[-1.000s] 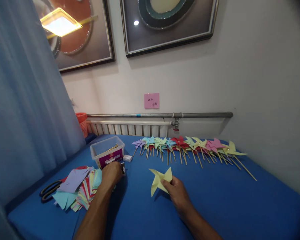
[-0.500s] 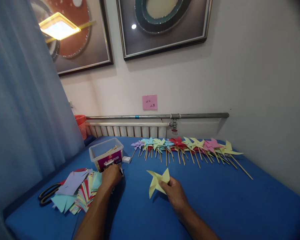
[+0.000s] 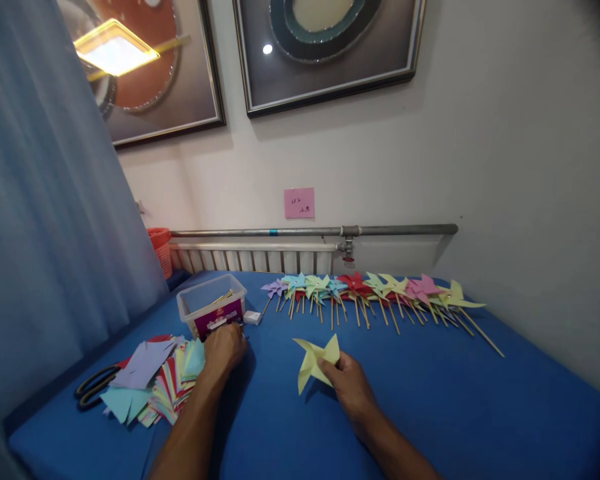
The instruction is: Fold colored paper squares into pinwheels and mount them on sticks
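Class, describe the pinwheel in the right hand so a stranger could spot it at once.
Start at the wide blue surface, then find the long row of pinwheels on sticks. In front of it, a right hand holds a pale yellow paper pinwheel. Unlike the row's, it shows no stick.

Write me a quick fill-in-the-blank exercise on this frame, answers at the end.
1. The right hand holds a ____ pinwheel.
2. In the picture, the left hand is to the ____ of the scissors.
3. The note on the wall is ____.
4. The table cover is ____.

Missing words: yellow; right; pink; blue.
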`<state>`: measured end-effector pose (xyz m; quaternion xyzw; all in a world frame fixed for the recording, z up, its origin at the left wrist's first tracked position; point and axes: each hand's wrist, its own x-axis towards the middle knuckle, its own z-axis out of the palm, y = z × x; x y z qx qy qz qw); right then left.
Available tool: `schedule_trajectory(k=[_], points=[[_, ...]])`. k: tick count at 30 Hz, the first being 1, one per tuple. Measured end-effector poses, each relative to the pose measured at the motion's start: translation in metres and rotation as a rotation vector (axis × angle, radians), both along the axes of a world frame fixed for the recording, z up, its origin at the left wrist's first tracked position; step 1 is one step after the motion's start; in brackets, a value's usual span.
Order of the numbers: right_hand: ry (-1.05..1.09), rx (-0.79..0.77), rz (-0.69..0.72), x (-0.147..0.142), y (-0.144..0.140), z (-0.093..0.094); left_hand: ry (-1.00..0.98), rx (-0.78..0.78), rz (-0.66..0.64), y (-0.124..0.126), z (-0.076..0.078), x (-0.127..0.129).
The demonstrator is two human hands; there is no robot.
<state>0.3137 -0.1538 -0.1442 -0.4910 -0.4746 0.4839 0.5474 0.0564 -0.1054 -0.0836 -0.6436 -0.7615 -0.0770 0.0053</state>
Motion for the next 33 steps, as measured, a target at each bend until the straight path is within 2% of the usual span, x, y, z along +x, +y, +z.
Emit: schedule_trajectory(k=[3,5,10,13,17,26,30,33], points=[[0.026,-0.01,-0.009,-0.001,0.001,0.0,0.011,0.102,-0.006,-0.002,0.002,0.005],[0.035,-0.022,-0.02,0.0,0.003,-0.002,-0.004,0.137,-0.068,-0.005,0.003,0.014],[0.051,-0.042,-0.03,0.002,0.006,-0.003,-0.035,-0.036,-0.397,-0.017,-0.008,0.048],[0.09,-0.052,-0.018,0.002,0.003,0.0,0.008,-0.063,-0.518,-0.022,-0.018,0.062],[0.097,-0.066,-0.022,0.002,-0.001,0.003,-0.029,-0.06,-0.556,-0.022,-0.022,0.062],[0.123,-0.067,-0.059,0.002,-0.002,0.008,-0.21,-0.021,-0.605,-0.015,-0.014,0.043],[0.11,-0.082,-0.083,0.001,-0.004,0.01,-0.185,-0.046,-0.684,-0.017,-0.014,0.045],[0.109,-0.079,-0.088,0.001,-0.004,0.009,-0.133,-0.056,-0.693,-0.021,-0.013,0.05]])
